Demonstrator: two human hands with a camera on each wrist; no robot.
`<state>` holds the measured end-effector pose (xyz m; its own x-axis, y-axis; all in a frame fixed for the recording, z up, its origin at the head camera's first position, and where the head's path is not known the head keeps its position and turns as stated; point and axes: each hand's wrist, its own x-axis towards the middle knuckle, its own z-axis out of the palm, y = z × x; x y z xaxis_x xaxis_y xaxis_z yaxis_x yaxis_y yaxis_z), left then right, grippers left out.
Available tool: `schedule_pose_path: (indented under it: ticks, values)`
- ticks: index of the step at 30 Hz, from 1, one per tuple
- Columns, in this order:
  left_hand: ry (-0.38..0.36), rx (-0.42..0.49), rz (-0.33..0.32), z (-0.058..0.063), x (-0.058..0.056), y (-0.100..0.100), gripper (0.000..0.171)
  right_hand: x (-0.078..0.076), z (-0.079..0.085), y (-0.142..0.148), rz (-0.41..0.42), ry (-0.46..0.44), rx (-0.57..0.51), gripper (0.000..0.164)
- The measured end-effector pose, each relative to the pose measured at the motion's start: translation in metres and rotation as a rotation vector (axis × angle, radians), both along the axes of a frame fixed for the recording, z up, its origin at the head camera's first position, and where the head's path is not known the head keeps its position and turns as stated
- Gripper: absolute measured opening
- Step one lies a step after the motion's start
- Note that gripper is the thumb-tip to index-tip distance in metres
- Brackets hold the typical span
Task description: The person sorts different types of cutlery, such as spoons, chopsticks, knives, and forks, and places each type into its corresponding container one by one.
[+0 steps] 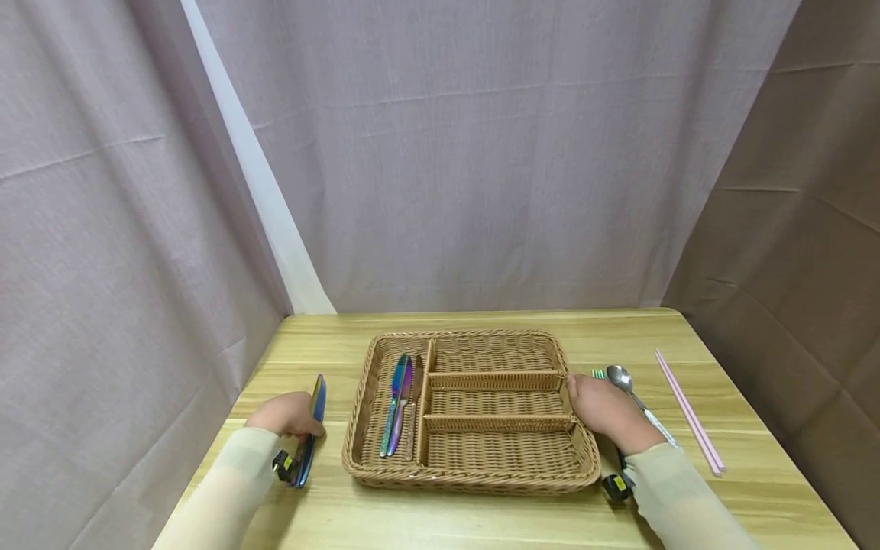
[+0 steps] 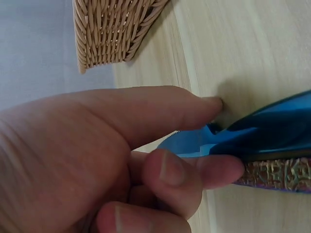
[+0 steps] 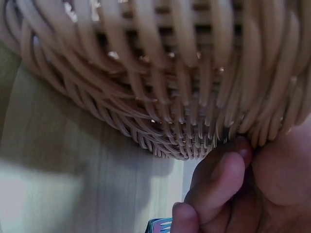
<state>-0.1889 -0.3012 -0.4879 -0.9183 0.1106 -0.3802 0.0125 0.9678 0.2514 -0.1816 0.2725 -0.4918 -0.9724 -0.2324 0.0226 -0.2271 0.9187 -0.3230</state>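
At the table's left, my left hand (image 1: 285, 415) pinches shiny table knives (image 1: 320, 393) between thumb and fingers. A smooth blue one and a textured handle (image 2: 279, 174) show in the left wrist view; their exact number cannot be told. The divided wicker basket (image 1: 474, 481) stands mid-table. My right hand (image 1: 608, 411) grips its right rim, thumb on top, with fingers (image 3: 218, 182) beneath the wickerwork in the right wrist view. Several coloured knives (image 1: 401, 405) lie side by side in the basket's long left compartment; its other compartments hold nothing.
Right of the basket lie a spoon (image 1: 620, 376) and a green-tined fork (image 1: 598, 374), partly hidden by the right hand. Pink chopsticks (image 1: 690, 412) lie farther right on the wooden table (image 1: 495, 319). Grey curtains (image 1: 481, 168) surround the table's back and sides.
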Motion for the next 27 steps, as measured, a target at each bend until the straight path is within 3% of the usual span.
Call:
schedule_pose_path:
  ticks: [11, 27]
  values:
    - [-0.005, -0.003, -0.026, 0.004, 0.0, 0.011, 0.022, 0.0, -0.002, 0.0, -0.009, -0.011, -0.006, 0.048]
    - [0.032, -0.027, -0.035, -0.001, -0.005, 0.02, 0.034, 0.001, 0.001, -0.001, -0.01, -0.003, -0.003, 0.047]
